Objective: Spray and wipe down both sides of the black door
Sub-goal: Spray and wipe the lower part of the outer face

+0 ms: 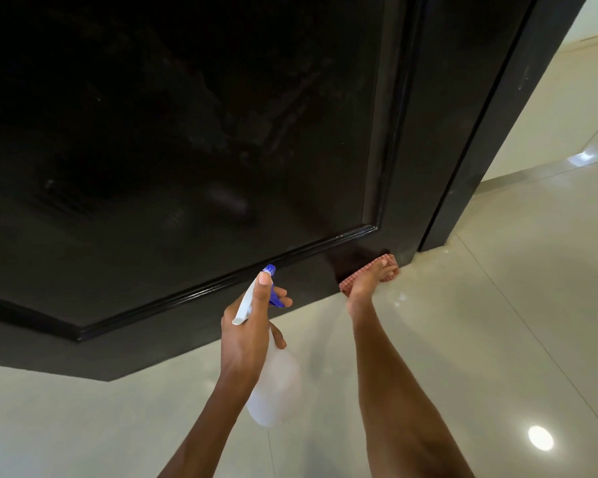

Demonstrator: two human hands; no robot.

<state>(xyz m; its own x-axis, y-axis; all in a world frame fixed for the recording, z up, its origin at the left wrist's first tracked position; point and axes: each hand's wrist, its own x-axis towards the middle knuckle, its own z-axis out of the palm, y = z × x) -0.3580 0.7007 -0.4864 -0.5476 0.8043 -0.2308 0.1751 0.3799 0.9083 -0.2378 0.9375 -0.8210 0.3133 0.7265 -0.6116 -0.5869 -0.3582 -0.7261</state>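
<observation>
Two hands, two jobs: my left hand [252,326] is wrapped round the neck of the spray bottle [273,377], thumb up along the white head and fingers by the blue trigger, nozzle aimed at the door [187,132] so I can wet it without putting anything down. My right hand [370,276] reaches low, fingers spread over the red checked cloth [387,262] and pressing it flat against the bottom rail, near the corner just above the floor [497,322]. I judge the low reach is for the strip where grime gathers and the spray runs down.

The door fills the view ahead of me, standing open with its edge to my right and pale tile beyond. It is glossy black with a raised moulding framing a sunken panel; the panel shows dull, streaky smears and a faint misted patch, so this face looks only part wiped. I cannot see the other side from here
</observation>
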